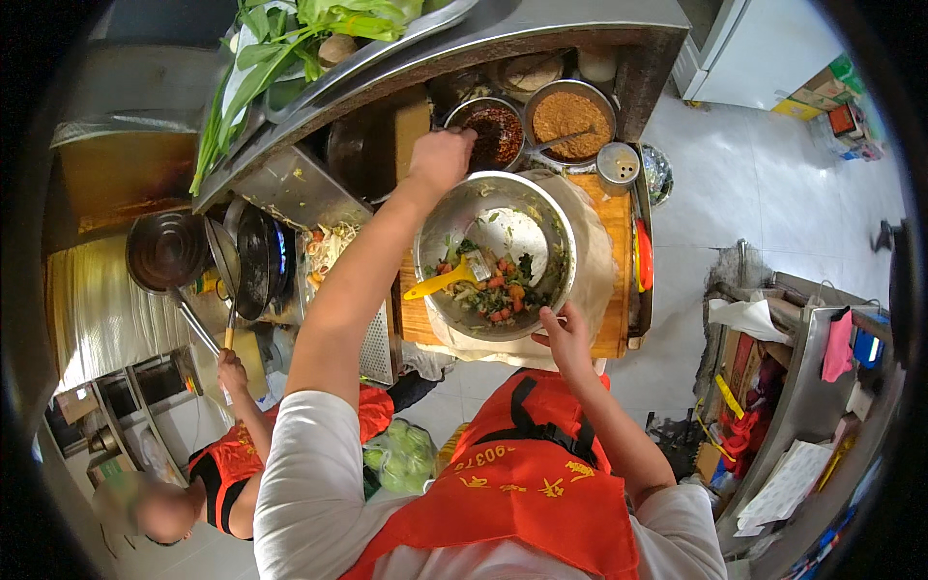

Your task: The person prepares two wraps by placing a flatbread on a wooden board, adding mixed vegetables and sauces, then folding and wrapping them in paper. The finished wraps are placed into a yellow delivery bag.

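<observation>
A large steel mixing bowl sits tilted on paper over a wooden board. Chopped red and green vegetables lie inside it, with a yellow-handled brush across its left rim. My right hand grips the near right rim of this bowl, thumb on the edge. Beyond the bowl, my left hand reaches to the left edge of a smaller steel bowl of dark reddish-brown bits. Its fingers are curled; what they hold, if anything, is hidden.
A bowl of orange-brown crumbs with a spoon and a shaker with a holed lid stand at the far right. A steel shelf overhangs the back. At left, a co-worker's hand holds a long-handled utensil near a wok.
</observation>
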`<state>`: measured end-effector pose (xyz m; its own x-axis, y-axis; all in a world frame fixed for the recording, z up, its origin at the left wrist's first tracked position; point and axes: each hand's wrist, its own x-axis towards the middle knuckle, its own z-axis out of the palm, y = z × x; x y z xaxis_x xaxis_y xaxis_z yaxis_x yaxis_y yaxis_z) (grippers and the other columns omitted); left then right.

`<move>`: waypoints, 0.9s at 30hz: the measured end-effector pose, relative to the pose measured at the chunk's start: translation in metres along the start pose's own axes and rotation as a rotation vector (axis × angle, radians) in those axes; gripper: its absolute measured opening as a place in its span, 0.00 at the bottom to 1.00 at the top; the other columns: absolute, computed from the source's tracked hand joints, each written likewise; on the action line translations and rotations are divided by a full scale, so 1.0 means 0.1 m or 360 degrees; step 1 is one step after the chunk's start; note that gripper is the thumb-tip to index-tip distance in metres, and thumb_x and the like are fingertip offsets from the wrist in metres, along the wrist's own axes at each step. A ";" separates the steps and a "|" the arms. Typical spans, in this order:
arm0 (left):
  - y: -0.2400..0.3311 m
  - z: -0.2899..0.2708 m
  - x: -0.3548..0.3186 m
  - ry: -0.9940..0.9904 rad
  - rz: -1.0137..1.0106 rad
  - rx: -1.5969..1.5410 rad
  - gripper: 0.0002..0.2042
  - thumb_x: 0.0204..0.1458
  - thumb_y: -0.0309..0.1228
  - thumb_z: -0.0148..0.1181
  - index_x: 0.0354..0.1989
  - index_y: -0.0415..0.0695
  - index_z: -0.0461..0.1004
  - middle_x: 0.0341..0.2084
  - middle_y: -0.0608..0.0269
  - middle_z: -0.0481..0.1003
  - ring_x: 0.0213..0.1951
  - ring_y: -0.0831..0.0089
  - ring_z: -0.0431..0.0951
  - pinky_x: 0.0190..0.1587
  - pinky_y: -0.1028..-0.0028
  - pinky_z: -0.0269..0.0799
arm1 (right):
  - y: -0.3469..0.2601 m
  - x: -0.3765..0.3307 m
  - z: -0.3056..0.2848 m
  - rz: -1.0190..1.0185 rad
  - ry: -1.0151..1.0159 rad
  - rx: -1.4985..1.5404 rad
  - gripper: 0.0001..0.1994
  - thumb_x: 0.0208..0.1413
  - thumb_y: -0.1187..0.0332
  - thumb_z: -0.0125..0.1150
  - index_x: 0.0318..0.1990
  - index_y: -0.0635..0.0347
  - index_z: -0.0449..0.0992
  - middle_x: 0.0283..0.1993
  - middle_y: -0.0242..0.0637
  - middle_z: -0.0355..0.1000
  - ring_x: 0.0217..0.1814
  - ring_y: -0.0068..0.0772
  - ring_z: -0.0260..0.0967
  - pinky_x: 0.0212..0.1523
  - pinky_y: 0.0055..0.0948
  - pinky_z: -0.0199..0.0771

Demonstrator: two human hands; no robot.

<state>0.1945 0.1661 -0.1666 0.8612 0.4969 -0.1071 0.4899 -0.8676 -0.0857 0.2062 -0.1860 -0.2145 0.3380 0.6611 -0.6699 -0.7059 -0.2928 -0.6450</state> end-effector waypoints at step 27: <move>-0.23 0.18 -0.48 0.0175 -0.0340 -0.0644 0.13 0.62 0.38 0.54 0.45 0.45 0.79 0.30 0.49 0.79 0.32 0.61 0.80 0.37 0.65 0.74 | 0.02 0.00 -0.03 -0.0049 -0.0009 -0.0080 0.11 0.65 0.67 0.57 0.49 0.63 0.72 0.41 0.32 0.73 0.40 0.23 0.73 0.41 0.28 0.82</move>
<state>0.1390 0.1628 -0.1773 0.7339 0.6789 -0.0219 0.6524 -0.6956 0.3009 0.2069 -0.1888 -0.2176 0.3553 0.6743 -0.6474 -0.6628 -0.3066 -0.6831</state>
